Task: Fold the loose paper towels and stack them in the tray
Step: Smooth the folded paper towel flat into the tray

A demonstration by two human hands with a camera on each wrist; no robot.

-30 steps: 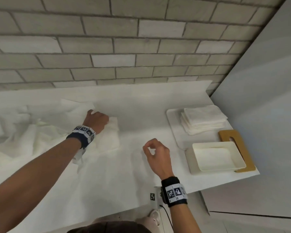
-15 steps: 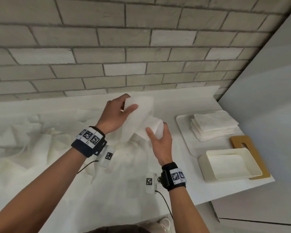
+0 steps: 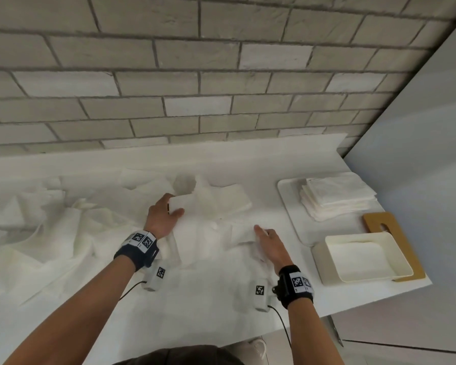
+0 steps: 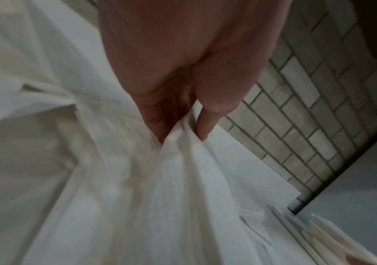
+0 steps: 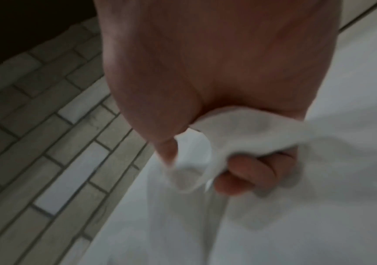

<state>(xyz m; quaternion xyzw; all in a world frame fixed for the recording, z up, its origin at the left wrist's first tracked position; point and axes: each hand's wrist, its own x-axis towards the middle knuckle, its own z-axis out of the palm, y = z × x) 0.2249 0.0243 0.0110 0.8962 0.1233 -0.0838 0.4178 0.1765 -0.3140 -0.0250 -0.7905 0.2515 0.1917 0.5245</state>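
Note:
A white paper towel (image 3: 216,206) lies spread across the middle of the white counter, held by both hands. My left hand (image 3: 166,214) pinches its left edge between thumb and fingers; the left wrist view shows the paper towel (image 4: 182,161) bunched at the fingertips (image 4: 202,132). My right hand (image 3: 267,241) grips the near right corner, and the right wrist view shows the towel (image 5: 228,136) wrapped into curled fingers (image 5: 246,172). A flat white tray (image 3: 290,201) at the right carries a stack of folded towels (image 3: 337,198).
A heap of loose crumpled towels (image 3: 45,222) covers the counter's left side. A deep cream tray (image 3: 363,256) sits at the near right on a tan wooden board (image 3: 387,225). A brick wall (image 3: 195,88) runs behind, a grey panel (image 3: 419,154) at the right.
The left hand lifted a towel off the pile; the right hand joined it in the air. Both hands have now brought the towel down onto the counter, spread between them.

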